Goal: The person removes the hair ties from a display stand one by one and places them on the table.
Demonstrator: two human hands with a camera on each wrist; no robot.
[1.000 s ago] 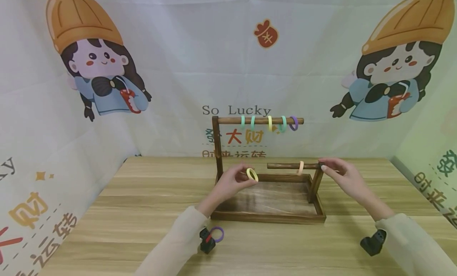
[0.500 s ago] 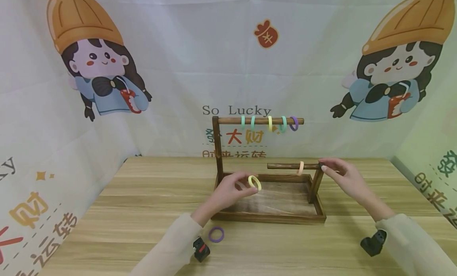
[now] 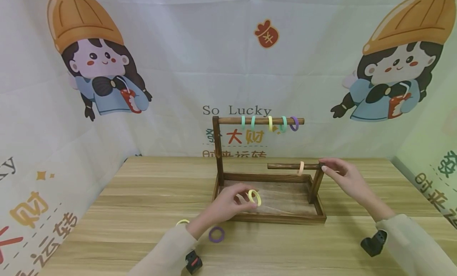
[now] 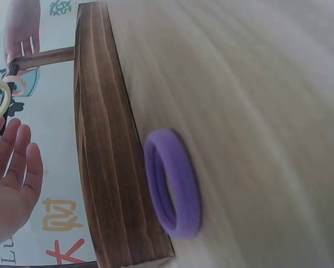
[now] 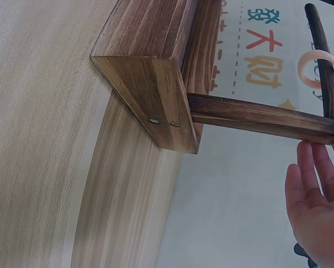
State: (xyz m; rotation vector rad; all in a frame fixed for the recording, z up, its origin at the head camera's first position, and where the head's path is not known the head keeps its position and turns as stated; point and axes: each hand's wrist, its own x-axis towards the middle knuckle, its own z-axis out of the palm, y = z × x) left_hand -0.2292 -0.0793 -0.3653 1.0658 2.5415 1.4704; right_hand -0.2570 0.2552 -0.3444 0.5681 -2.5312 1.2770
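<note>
My left hand (image 3: 230, 200) pinches a yellow hair tie (image 3: 251, 196) between thumb and fingertips, above the tray of a dark wooden rack (image 3: 278, 218). With my right hand (image 3: 346, 179) I hold the top of the rack's short post (image 3: 315, 186), where the lower bar (image 3: 283, 166) joins it. A peach hair tie (image 3: 301, 168) hangs on that bar. Several green, yellow and purple hair ties hang along the upper bar (image 3: 262, 120). In the left wrist view, a purple hair tie (image 4: 186, 195) lies on the table beside the tray's front wall.
Another yellow hair tie (image 3: 183, 221) lies on the wooden table (image 3: 143, 192), partly hidden behind my left forearm. The rack's tall post (image 3: 217, 149) rises at the tray's left end. A printed cloth (image 3: 200, 50) hangs behind the table.
My left hand has moved down and toward me with the yellow hair tie. The table's purple and yellow hair ties have come into fuller view. My right hand stays on the post.
</note>
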